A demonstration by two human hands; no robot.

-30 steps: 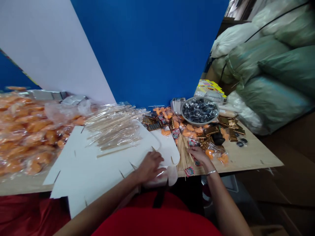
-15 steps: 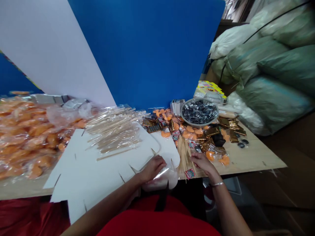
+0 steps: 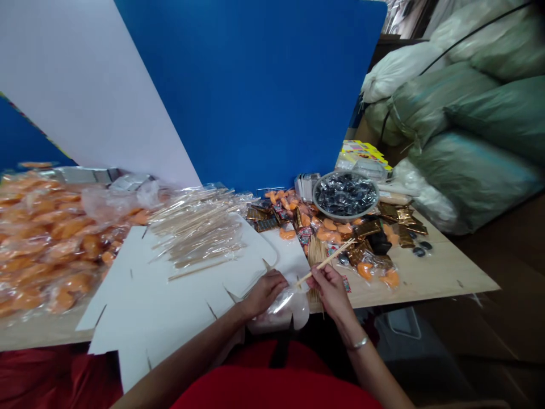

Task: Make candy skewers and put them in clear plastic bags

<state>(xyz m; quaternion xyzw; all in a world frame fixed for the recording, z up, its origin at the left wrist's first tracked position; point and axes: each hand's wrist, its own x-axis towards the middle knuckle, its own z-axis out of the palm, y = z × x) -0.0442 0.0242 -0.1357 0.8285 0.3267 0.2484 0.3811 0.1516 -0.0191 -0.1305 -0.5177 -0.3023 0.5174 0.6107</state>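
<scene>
My left hand is closed on the edge of a clear plastic bag at the table's front edge. In my right hand I pinch a few thin wooden sticks, slanting up to the right, with their lower ends at the bag's mouth. Beneath that hand lies a pile of loose wooden sticks, partly hidden. To the left, filled bags of sticks rest on white cardboard sheets. A small printed packet lies just right of my right hand.
A grey bowl of black wrapped pieces stands behind orange pieces and gold-brown packets. Many bagged orange pieces cover the left side. A blue panel rises behind the table. Large sacks are piled at right.
My right hand has lifted a few sticks from the pile and moved left to the bag's mouth. My left hand has stayed at the bag.
</scene>
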